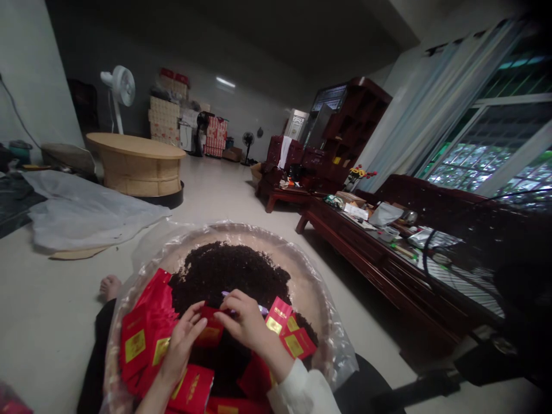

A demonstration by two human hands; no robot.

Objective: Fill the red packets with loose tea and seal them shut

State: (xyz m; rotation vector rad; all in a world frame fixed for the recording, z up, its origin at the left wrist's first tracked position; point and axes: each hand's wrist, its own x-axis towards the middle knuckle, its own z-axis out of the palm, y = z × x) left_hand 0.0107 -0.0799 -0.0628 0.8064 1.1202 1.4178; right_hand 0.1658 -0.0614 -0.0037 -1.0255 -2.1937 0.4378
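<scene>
My left hand (183, 339) grips the left edge of a small red packet (210, 332) with a gold label. My right hand (245, 323) pinches the same packet near its top right corner. Both hands are over a round, shallow basket (308, 270) lined with clear plastic. A heap of dark, loose leaf-like material (233, 267) fills its middle. Behind my right hand lies a slim pale-purple tool (263, 310), mostly hidden. Many red packets (140, 339) are piled at the basket's left, and a few more packets (297, 342) lie at its right.
A dark wooden table (345, 236) with clutter on it stands to the right. Back left are a round wooden table (138, 141) and a white fan (123, 86). Plastic sheeting (90, 210) covers floor at left. A black stand arm (431, 385) juts in at lower right.
</scene>
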